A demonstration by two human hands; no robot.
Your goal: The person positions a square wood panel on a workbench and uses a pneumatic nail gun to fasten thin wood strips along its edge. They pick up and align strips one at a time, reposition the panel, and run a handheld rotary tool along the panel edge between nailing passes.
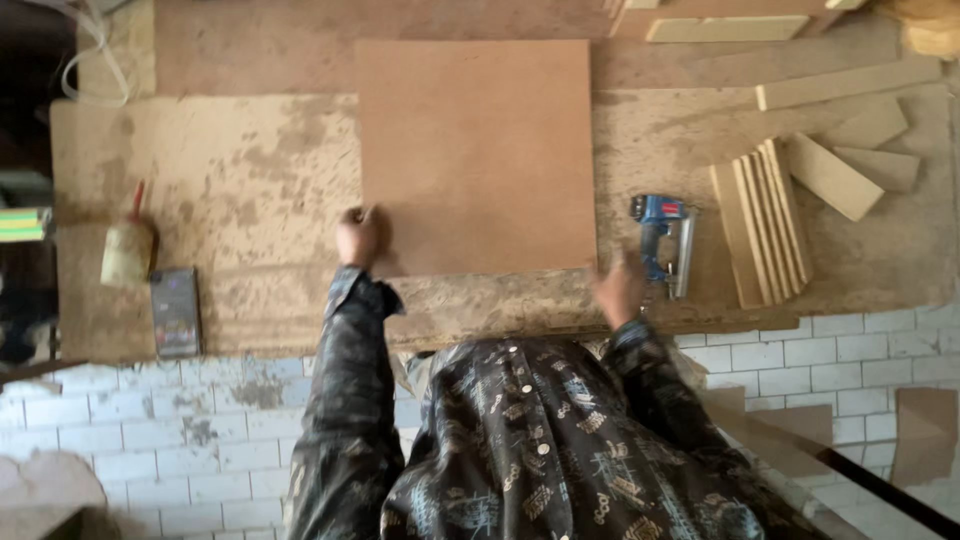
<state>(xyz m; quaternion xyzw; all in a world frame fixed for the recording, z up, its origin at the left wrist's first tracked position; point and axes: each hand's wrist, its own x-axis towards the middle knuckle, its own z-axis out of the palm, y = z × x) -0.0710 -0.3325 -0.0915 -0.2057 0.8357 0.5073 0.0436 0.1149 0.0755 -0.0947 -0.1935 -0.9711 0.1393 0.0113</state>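
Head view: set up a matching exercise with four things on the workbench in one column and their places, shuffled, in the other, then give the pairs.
Things:
1. brown board
2. blue power tool
3. stack of wood strips
4. dark flat case

Places:
A. far right of the bench, fanned on edge
B. near the bench's left front edge, below a glue bottle
C. middle of the bench, left hand at its near corner
D. just beyond the right hand

Pairs: 1-C, 2-D, 3-A, 4-B

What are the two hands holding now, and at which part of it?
Both hands are on the brown square board: the left hand at its near left corner, the right hand at its near right corner. It lies flat on the workbench.
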